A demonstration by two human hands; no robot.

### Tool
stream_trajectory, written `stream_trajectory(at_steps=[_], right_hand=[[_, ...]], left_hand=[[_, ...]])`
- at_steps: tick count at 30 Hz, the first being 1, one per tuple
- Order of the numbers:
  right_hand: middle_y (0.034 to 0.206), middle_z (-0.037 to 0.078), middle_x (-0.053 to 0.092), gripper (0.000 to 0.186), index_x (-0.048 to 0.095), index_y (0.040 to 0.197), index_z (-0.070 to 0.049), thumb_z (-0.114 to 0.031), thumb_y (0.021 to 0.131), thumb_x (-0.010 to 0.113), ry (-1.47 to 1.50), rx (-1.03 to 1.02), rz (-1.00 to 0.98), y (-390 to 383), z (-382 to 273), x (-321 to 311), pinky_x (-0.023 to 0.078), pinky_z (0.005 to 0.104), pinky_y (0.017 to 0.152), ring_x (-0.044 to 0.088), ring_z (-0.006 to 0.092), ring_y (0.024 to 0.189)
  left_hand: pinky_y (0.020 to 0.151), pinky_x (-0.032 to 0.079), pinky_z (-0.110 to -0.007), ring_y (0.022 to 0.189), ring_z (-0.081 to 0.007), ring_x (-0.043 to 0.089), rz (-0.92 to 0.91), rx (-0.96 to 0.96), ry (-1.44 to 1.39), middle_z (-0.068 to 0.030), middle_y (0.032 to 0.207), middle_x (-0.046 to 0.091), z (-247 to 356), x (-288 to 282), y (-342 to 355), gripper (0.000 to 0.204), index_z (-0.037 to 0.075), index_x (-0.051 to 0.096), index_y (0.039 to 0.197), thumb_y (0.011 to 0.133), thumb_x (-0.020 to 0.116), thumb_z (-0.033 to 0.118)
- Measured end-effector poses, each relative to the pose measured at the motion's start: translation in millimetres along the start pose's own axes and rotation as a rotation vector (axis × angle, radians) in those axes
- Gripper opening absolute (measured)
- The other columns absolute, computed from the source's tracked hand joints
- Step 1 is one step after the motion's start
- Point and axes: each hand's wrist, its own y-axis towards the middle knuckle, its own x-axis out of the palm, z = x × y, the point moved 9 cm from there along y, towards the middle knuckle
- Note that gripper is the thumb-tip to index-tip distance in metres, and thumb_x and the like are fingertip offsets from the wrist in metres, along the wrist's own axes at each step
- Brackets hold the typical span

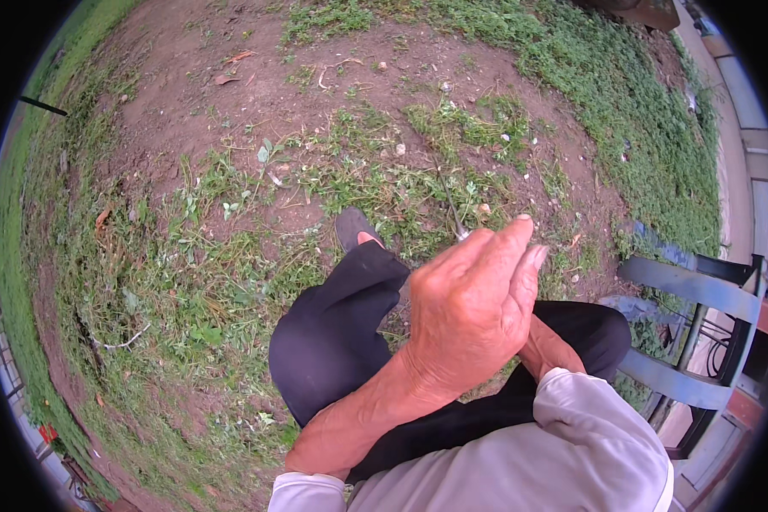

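My left hand (469, 299) lies across my right wrist (542, 346), fingers pressed together and slightly bent; what is beneath them is hidden. My right hand is mostly covered by the left. A thin dark shaft (448, 196) with a pale metallic part runs over the weedy ground to just behind my hands, and whether either hand grips it cannot be seen. My dark-trousered knees (316, 350) are bent below, and a shoe (348, 228) shows ahead on the left.
Patchy weeds and bare soil (196, 111) surround me. Blue curved metal bars (683, 282) stand close on my right, beside dark cables. A denser green strip (623, 128) borders a pale paved edge (730, 111). A dark stick (44, 107) shows at far left.
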Motion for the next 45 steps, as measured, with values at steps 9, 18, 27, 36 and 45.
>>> stream_trajectory(at_steps=[9, 18, 27, 36, 45], right_hand=[[0.073, 0.026, 0.065, 0.041, 0.055, 0.102, 0.003, -0.037, 0.101, 0.049, 0.260, -0.002, 0.165, -110.8, 1.5, -11.1, 0.051, 0.0539, 0.061, 0.065, 0.0464, 0.067], [0.067, 0.005, 0.053, 0.031, 0.059, 0.107, -0.003, -0.033, 0.102, 0.053, 1.028, 0.201, 0.132, -158.8, 8.4, -96.9, 0.043, 0.0310, 0.041, 0.052, 0.0144, 0.047], [0.061, 0.004, 0.056, 0.031, 0.054, 0.096, -0.007, -0.038, 0.100, 0.056, 1.222, 0.218, 0.127, -217.5, -3.6, -169.3, 0.040, 0.0240, 0.036, 0.050, 0.0114, 0.040], [0.062, 0.004, 0.057, 0.030, 0.055, 0.102, -0.007, -0.036, 0.098, 0.059, 1.215, 0.077, 0.258, -246.0, 10.7, -244.5, 0.040, 0.0259, 0.036, 0.051, 0.0116, 0.040], [0.068, 0.006, 0.059, 0.031, 0.058, 0.120, -0.001, -0.024, 0.099, 0.060, 1.697, -0.098, 0.112, -253.4, 39.8, -256.7, 0.040, 0.0267, 0.041, 0.052, 0.0117, 0.046]], left_hand=[[0.067, 0.056, -0.025, 0.075, -0.0108, 0.068, 0.006, -0.291, -0.459, -0.0096, 0.086, 0.072, -11.4, 15.5, 15.7, 0.022, -0.005, 0.068, 0.113, 0.095, 0.068, 0.009], [0.065, 0.052, -0.031, 0.068, -0.0190, 0.066, -0.729, 0.233, -0.946, -0.0131, 0.077, 0.068, 209.4, 88.9, -65.5, 0.043, -0.006, 0.066, 0.103, 0.086, 0.080, 0.030], [0.052, 0.044, -0.045, 0.060, -0.0351, 0.061, -1.083, 0.321, -1.316, -0.0154, 0.065, 0.059, 336.9, 116.5, -161.0, 0.052, 0.003, 0.059, 0.070, 0.075, 0.080, 0.050], [0.053, 0.042, -0.032, 0.052, -0.0167, 0.053, -1.174, -0.190, -1.417, -0.0081, 0.058, 0.058, 340.8, 158.1, -182.0, 0.054, -0.004, 0.064, 0.080, 0.086, 0.078, 0.047], [0.067, 0.055, -0.026, 0.074, -0.0108, 0.067, -0.653, -0.214, -0.232, -0.0072, 0.085, 0.071, 104.1, 148.8, -126.7, 0.025, -0.005, 0.070, 0.110, 0.094, 0.071, 0.014]])
